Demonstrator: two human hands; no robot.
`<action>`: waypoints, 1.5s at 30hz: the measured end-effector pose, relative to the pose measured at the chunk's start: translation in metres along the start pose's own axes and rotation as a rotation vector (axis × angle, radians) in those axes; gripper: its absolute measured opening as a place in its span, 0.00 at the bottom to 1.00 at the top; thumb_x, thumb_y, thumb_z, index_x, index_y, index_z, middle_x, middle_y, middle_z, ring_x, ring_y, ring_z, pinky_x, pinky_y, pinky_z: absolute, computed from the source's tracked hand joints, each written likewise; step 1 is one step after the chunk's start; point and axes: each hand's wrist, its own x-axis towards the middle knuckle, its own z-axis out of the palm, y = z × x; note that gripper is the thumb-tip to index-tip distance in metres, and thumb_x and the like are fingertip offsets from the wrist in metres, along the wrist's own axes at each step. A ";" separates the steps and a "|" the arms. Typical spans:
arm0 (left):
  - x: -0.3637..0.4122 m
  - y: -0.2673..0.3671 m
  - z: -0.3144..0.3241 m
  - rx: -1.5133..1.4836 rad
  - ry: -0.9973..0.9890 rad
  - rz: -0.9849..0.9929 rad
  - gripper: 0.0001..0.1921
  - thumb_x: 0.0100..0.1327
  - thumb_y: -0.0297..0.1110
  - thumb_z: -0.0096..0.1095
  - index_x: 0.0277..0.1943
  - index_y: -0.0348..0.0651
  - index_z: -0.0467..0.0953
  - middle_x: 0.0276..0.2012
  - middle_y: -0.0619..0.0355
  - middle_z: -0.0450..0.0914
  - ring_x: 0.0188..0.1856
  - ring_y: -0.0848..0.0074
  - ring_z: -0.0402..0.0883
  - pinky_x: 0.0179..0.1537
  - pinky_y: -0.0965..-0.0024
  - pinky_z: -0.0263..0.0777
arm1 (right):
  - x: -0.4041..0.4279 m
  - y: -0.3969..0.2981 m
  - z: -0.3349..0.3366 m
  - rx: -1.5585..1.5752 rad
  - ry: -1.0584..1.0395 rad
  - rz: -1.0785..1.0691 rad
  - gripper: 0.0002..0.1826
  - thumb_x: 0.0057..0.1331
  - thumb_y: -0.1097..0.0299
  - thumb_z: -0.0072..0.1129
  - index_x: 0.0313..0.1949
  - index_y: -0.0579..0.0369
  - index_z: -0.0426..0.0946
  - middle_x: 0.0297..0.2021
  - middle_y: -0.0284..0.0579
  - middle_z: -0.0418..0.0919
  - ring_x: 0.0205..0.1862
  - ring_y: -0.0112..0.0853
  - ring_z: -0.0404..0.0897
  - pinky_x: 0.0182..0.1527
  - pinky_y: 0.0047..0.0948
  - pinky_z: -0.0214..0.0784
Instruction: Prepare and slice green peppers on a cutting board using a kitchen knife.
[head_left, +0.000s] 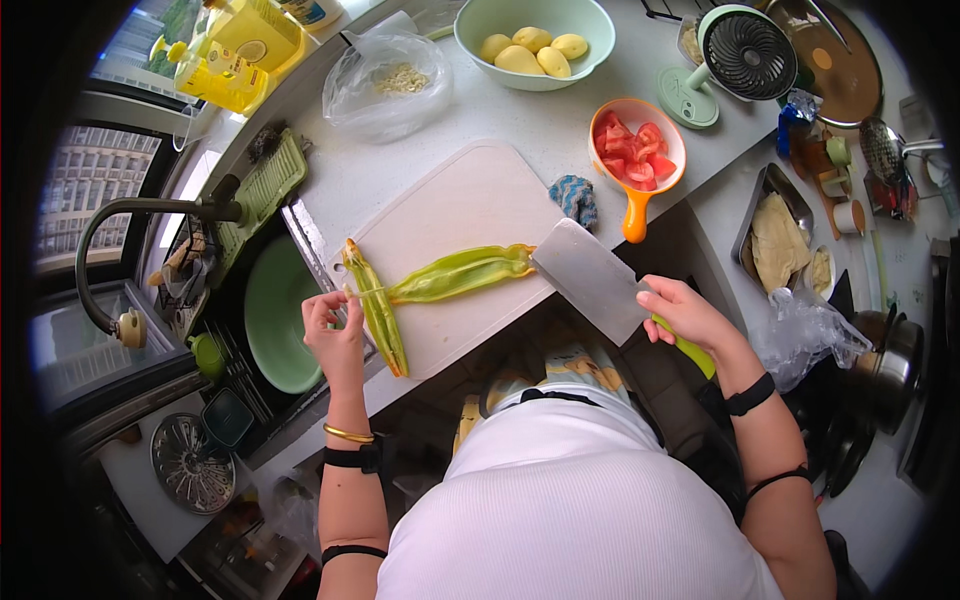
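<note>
My right hand (679, 311) grips the green handle of a kitchen cleaver (589, 277). The cleaver's broad blade reaches over the right edge of a white cutting board (465, 202), its corner at the end of a flattened green vegetable (465, 274), likely a long pepper. A second green piece (379, 322) lies crosswise at the board's left side. Just beside it, my left hand (330, 319) pinches a thin pale strip (364, 291) between thumb and fingertips; the strip runs across the second piece towards the flattened one.
An orange-handled bowl of cut tomatoes (637, 150), a blue-grey cloth (574, 201), a green bowl of peeled potatoes (534, 52) and a plastic bag (390, 82) stand around the board. Left is a sink with a green basin (281, 315) and a faucet (142, 210). A small fan (750, 56) sits back right.
</note>
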 end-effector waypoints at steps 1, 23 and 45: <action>-0.001 -0.009 -0.013 -0.019 0.052 -0.006 0.06 0.55 0.29 0.67 0.31 0.38 0.77 0.31 0.63 0.70 0.32 0.79 0.64 0.37 0.76 0.62 | 0.000 -0.002 0.001 0.014 0.013 0.002 0.09 0.72 0.65 0.45 0.35 0.55 0.66 0.22 0.31 0.66 0.18 0.18 0.69 0.18 0.18 0.56; -0.217 -0.253 -0.336 0.805 0.345 -1.154 0.13 0.53 0.48 0.70 0.40 0.57 0.83 0.44 0.64 0.78 0.51 0.66 0.76 0.55 0.46 0.58 | 0.039 -0.047 0.051 0.016 0.002 -0.093 0.11 0.72 0.62 0.48 0.49 0.50 0.63 0.15 0.41 0.69 0.10 0.23 0.64 0.14 0.18 0.54; -0.031 0.045 0.039 0.136 -0.293 0.449 0.06 0.52 0.32 0.68 0.35 0.49 0.81 0.34 0.61 0.74 0.42 0.68 0.73 0.50 0.63 0.58 | -0.029 -0.009 0.038 0.242 0.198 -0.185 0.08 0.72 0.63 0.48 0.42 0.54 0.70 0.30 0.35 0.73 0.23 0.19 0.72 0.19 0.15 0.59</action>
